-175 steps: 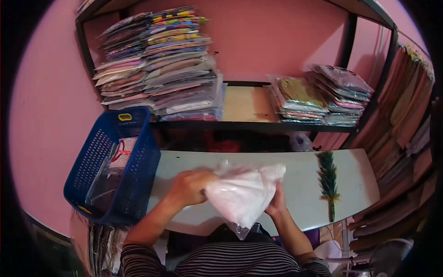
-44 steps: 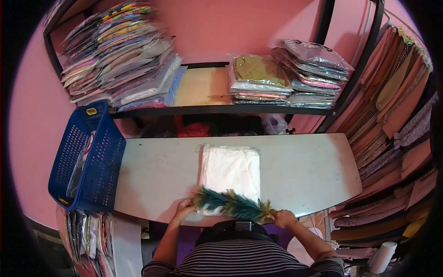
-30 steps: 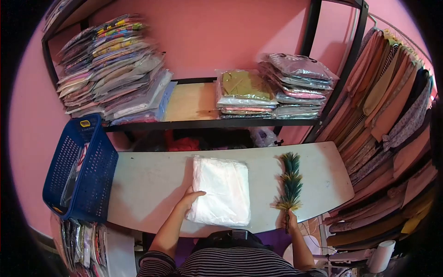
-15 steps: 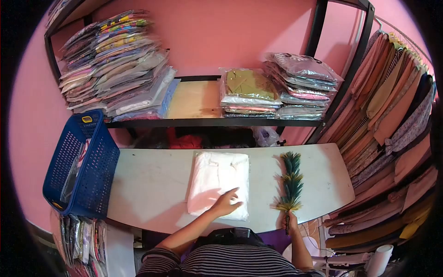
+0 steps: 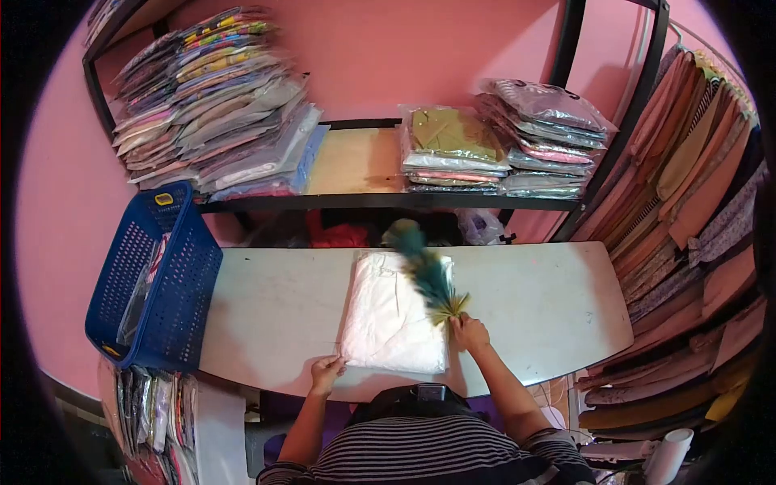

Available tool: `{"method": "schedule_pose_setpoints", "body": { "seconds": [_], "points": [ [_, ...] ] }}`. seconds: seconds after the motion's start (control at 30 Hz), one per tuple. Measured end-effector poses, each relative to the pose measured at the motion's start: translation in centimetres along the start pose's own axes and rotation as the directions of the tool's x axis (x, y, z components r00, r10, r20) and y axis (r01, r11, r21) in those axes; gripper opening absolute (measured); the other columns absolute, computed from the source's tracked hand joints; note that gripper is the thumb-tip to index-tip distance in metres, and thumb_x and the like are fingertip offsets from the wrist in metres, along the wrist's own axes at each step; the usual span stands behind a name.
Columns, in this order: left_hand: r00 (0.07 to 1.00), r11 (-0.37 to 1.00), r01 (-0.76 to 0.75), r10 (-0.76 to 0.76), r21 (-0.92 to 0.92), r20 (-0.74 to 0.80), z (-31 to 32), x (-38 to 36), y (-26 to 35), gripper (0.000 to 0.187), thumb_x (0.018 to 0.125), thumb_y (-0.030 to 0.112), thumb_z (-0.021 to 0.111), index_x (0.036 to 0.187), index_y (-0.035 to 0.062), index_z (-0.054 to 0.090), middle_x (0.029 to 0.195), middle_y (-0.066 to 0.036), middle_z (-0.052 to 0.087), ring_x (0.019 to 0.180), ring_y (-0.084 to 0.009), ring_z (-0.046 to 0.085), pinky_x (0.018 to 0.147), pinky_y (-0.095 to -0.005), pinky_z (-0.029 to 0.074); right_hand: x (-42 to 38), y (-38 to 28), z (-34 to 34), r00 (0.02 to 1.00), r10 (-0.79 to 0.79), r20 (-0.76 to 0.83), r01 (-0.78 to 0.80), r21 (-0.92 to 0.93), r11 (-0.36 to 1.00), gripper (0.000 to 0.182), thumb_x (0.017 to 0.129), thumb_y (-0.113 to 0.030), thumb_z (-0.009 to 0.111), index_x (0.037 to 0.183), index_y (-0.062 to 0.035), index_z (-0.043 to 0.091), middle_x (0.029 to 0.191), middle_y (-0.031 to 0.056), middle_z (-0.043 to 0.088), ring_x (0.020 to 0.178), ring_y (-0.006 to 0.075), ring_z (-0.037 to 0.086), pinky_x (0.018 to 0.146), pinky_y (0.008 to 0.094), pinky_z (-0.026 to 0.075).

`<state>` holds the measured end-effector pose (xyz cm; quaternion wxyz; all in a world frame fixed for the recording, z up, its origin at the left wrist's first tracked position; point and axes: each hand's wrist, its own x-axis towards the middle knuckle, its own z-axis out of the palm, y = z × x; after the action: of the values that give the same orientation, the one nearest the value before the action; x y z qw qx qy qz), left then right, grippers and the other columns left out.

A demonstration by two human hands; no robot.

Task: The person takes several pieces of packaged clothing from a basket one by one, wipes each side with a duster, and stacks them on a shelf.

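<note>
A folded white garment in a clear bag (image 5: 388,323) lies flat on the worktable. Its lower left corner is pinched between the fingers of my left hand (image 5: 326,375). My right hand (image 5: 470,333) is closed round the handle of a feather duster (image 5: 430,279) with dark green feathers and a yellowish tuft at the base. The duster slants up and left across the right part of the white garment, its tip smeared by motion.
On the left end of the pale table (image 5: 541,307) stands a blue basket (image 5: 190,283). Behind, a shelf (image 5: 356,162) bears stacks of bagged clothes (image 5: 234,121) and a bagged olive garment (image 5: 457,133). Garments on hangers (image 5: 679,202) line the right side.
The feather duster has swung from the table's right side over the white garment. My left hand has gone from the garment's middle to its lower left corner. The view has shifted slightly.
</note>
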<state>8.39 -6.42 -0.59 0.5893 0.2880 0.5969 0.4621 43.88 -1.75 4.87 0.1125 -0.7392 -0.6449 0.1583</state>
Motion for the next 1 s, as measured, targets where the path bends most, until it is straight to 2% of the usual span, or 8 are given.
{"method": "schedule_pose_setpoints", "body": {
  "seconds": [0.27,0.43,0.6,0.73,0.8,0.83,0.87,1.0],
  "points": [
    [0.998,0.998,-0.005,0.001,0.055,0.061,-0.4,-0.1,0.4,0.023,0.074,0.012,0.063,0.088,-0.0051,0.057,0.074,-0.008,0.061,0.061,-0.0137,0.059,0.055,-0.023,0.048,-8.1,1.8,-1.9,0.859,-0.253,0.446,0.304,-0.046,0.952,0.044,0.085,-0.044,0.031,0.101,-0.0067,0.047,0.079,0.0244,0.058,0.075,0.0396,0.057,0.068,0.0469,0.045],
    [0.99,0.988,0.07,-0.086,0.136,0.111,-1.1,0.9,1.0,0.023,0.073,0.013,0.064,0.088,-0.0032,0.058,0.075,-0.007,0.061,0.063,-0.0142,0.059,0.056,-0.024,0.049,-9.1,7.5,-0.2,0.919,0.388,0.077,-0.393,0.069,0.917,0.047,0.084,-0.046,0.033,0.099,-0.0036,0.046,0.078,0.0251,0.057,0.074,0.0413,0.055,0.067,0.0488,0.043],
    [0.993,0.991,0.004,-0.02,0.134,0.116,0.4,2.5,3.2,0.027,0.072,0.017,0.067,0.088,-0.0022,0.058,0.073,-0.006,0.06,0.062,-0.0137,0.059,0.055,-0.0232,0.047,-10.8,10.9,-0.7,0.813,0.577,-0.073,-0.572,0.077,0.816,0.051,0.082,-0.044,0.039,0.103,0.0023,0.043,0.081,0.0267,0.056,0.076,0.0415,0.055,0.066,0.0489,0.043],
    [0.979,0.927,-0.134,0.07,0.351,0.19,3.0,3.5,5.2,0.037,0.066,0.027,0.071,0.085,-0.0018,0.059,0.07,-0.006,0.06,0.058,-0.0133,0.056,0.051,-0.0228,0.044,-10.5,7.8,-0.7,0.724,-0.071,-0.686,-0.352,-0.456,0.817,0.049,0.081,-0.035,0.048,0.11,0.0042,0.039,0.092,0.0249,0.053,0.081,0.0377,0.054,0.068,0.0447,0.043],
    [0.987,0.733,-0.164,0.118,0.66,0.114,3.9,3.8,5.6,0.044,0.06,0.033,0.073,0.082,-0.0018,0.059,0.07,-0.007,0.06,0.057,-0.0154,0.057,0.052,-0.0268,0.045,-9.5,3.8,-0.7,0.822,-0.068,-0.566,-0.101,-0.263,0.96,0.055,0.076,-0.027,0.057,0.114,0.0054,0.034,0.102,0.0217,0.049,0.086,0.0302,0.053,0.072,0.0367,0.044],
    [0.996,0.688,-0.089,0.049,0.72,0.076,4.4,3.8,6.6,0.052,0.054,0.038,0.075,0.082,-0.0025,0.058,0.074,-0.01,0.061,0.062,-0.0174,0.058,0.057,-0.0293,0.046,-8.5,3.6,2.4,0.905,0.096,-0.413,0.02,0.269,0.963,0.055,0.074,-0.022,0.06,0.115,0.0029,0.034,0.097,0.0179,0.05,0.083,0.0266,0.052,0.069,0.0346,0.044],
    [0.995,0.689,-0.098,0.059,0.718,0.08,4.0,5.1,5.5,0.052,0.054,0.038,0.075,0.082,-0.0025,0.058,0.074,-0.01,0.061,0.062,-0.0174,0.058,0.057,-0.0293,0.046,-7.5,3.2,5.5,0.972,0.14,-0.188,0.044,0.734,0.678,0.055,0.072,-0.018,0.064,0.116,0.0004,0.034,0.092,0.0142,0.051,0.08,0.023,0.052,0.066,0.0325,0.044],
    [0.974,0.877,-0.118,0.011,0.466,0.226,4.5,6.5,4.8,0.062,0.058,0.029,0.075,0.103,-0.0031,0.048,0.096,-0.013,0.057,0.081,-0.0191,0.057,0.07,-0.0292,0.046,-4.8,-3.6,5.9,0.972,0.223,-0.073,-0.04,0.884,0.465,0.057,0.067,-0.013,0.07,0.112,0.0016,0.039,0.096,0.0118,0.053,0.082,0.0162,0.053,0.07,0.0284,0.044]
  ]
}}
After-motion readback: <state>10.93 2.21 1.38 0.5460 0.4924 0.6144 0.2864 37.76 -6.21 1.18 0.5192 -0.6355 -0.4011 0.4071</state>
